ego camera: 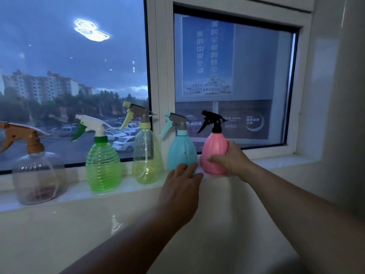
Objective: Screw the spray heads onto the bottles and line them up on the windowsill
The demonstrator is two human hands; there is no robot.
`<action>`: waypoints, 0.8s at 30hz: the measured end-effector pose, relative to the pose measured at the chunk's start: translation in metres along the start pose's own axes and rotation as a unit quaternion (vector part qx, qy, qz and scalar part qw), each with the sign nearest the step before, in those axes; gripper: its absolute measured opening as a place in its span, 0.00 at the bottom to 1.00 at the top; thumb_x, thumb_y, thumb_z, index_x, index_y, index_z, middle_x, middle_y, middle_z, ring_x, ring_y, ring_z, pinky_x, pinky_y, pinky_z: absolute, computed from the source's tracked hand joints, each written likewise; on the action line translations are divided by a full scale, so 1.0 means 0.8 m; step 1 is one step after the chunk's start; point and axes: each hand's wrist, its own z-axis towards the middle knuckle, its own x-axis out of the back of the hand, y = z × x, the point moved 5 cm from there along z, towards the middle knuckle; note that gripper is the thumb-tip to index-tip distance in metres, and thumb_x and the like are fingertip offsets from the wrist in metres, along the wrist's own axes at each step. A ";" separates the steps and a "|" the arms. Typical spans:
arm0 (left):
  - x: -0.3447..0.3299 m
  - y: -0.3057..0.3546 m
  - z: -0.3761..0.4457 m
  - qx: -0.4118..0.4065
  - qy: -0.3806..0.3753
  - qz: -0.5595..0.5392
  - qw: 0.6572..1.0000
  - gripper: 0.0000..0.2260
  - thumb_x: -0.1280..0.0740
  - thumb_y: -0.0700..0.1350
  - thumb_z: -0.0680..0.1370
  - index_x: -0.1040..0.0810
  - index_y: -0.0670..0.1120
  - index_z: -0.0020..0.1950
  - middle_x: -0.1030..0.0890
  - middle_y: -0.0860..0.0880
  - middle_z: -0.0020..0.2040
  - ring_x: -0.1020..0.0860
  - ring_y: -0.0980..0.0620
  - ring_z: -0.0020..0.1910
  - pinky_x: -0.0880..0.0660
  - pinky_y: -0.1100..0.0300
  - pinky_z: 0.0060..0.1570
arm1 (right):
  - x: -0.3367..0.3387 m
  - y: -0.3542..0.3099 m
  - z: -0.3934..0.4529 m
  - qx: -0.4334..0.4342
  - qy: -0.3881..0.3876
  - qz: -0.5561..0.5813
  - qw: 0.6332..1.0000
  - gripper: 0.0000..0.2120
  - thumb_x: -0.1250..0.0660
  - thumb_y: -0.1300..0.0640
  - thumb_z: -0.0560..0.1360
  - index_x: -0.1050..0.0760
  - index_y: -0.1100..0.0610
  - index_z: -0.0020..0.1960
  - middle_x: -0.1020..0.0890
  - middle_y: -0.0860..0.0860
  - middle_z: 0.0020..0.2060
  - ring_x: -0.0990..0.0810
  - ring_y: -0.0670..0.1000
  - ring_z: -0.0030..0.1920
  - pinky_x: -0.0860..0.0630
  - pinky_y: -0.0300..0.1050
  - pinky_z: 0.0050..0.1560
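Five spray bottles stand upright in a row on the sill (136, 187), each with its head already on; the task appears close to done, with only spacing left to settle. The pink bottle (214, 149) is at the right end, just beside the teal bottle (182, 152), and seems to sit on the sill. The right hand (231, 158) wraps its belly, thumb across the front and fingers round the far side, closed on it. The left hand (180, 186) lies at the sill edge in front of the teal bottle, fingers loosely extended toward its base; whether they touch it cannot be told. The pink and teal bottles are opaque, smooth, faintly fluted plastic, pear-shaped, narrowing to a collar. They look thin-walled and, judged empty, light and easy to tip; the belly is the steadiest hold, since the black head (212, 120) overhangs forward. The green bottle (103, 165) is translucent and ribbed, offering better grip. The yellow bottle (147, 157) is clear-tinted, with its dip tube visible. The clear bottle (37, 177) at the left is broad and squat. The sill looks glossy and likely slippery.
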 end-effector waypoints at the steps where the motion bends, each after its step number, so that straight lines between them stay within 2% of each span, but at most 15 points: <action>1: -0.003 -0.001 0.001 0.003 0.001 0.003 1.000 0.19 0.30 0.45 0.71 0.19 0.49 0.62 0.22 0.47 0.68 0.24 0.43 0.62 0.24 0.50 0.58 | 0.000 0.003 0.002 0.004 -0.002 0.004 1.000 0.41 0.22 0.55 0.66 0.38 0.52 0.73 0.25 0.53 0.60 0.23 0.57 0.58 0.21 0.60 0.56; 5: -0.012 0.001 0.001 -0.007 0.012 0.006 1.000 0.19 0.28 0.45 0.68 0.18 0.49 0.59 0.21 0.47 0.65 0.22 0.44 0.58 0.23 0.51 0.55 | -0.002 0.009 0.003 0.006 -0.015 0.009 1.000 0.41 0.22 0.55 0.67 0.39 0.50 0.74 0.25 0.51 0.59 0.23 0.55 0.56 0.19 0.61 0.53; 12: -0.004 -0.003 0.001 -0.012 0.033 -0.014 0.999 0.20 0.30 0.42 0.68 0.19 0.49 0.60 0.22 0.46 0.66 0.23 0.44 0.61 0.23 0.50 0.57 | 0.000 0.011 -0.003 -0.006 -0.017 0.009 1.000 0.47 0.21 0.54 0.65 0.43 0.48 0.76 0.26 0.52 0.61 0.23 0.56 0.57 0.18 0.62 0.52; 15: 0.010 -0.006 0.003 -0.021 0.066 -0.010 0.998 0.21 0.29 0.42 0.68 0.19 0.48 0.62 0.22 0.45 0.65 0.25 0.43 0.65 0.24 0.50 0.60 | 0.001 0.007 -0.009 -0.009 0.005 -0.003 1.000 0.53 0.18 0.49 0.61 0.46 0.49 0.77 0.28 0.53 0.64 0.23 0.58 0.59 0.18 0.63 0.50; 18: 0.024 -0.007 0.005 -0.025 0.096 -0.005 0.995 0.22 0.29 0.41 0.70 0.20 0.46 0.64 0.22 0.43 0.66 0.27 0.42 0.69 0.26 0.49 0.64 | 0.002 -0.002 -0.016 -0.008 0.043 -0.030 0.999 0.59 0.19 0.43 0.57 0.48 0.50 0.78 0.30 0.55 0.69 0.24 0.60 0.63 0.20 0.66 0.53; 22: 0.043 -0.014 0.001 -0.017 0.109 -0.007 0.994 0.25 0.30 0.42 0.70 0.23 0.45 0.68 0.26 0.40 0.71 0.30 0.39 0.72 0.30 0.47 0.68 | 0.006 -0.021 -0.031 -0.002 0.097 -0.024 0.995 0.52 0.22 0.51 0.67 0.52 0.54 0.80 0.35 0.57 0.75 0.31 0.61 0.70 0.27 0.63 0.65; 24: 0.058 -0.017 -0.002 -0.016 0.125 -0.012 0.992 0.26 0.31 0.42 0.70 0.25 0.45 0.69 0.28 0.40 0.72 0.33 0.39 0.74 0.33 0.46 0.70 | 0.013 -0.034 -0.044 0.010 0.142 -0.017 0.990 0.48 0.26 0.52 0.71 0.52 0.54 0.81 0.38 0.57 0.77 0.34 0.62 0.73 0.30 0.62 0.67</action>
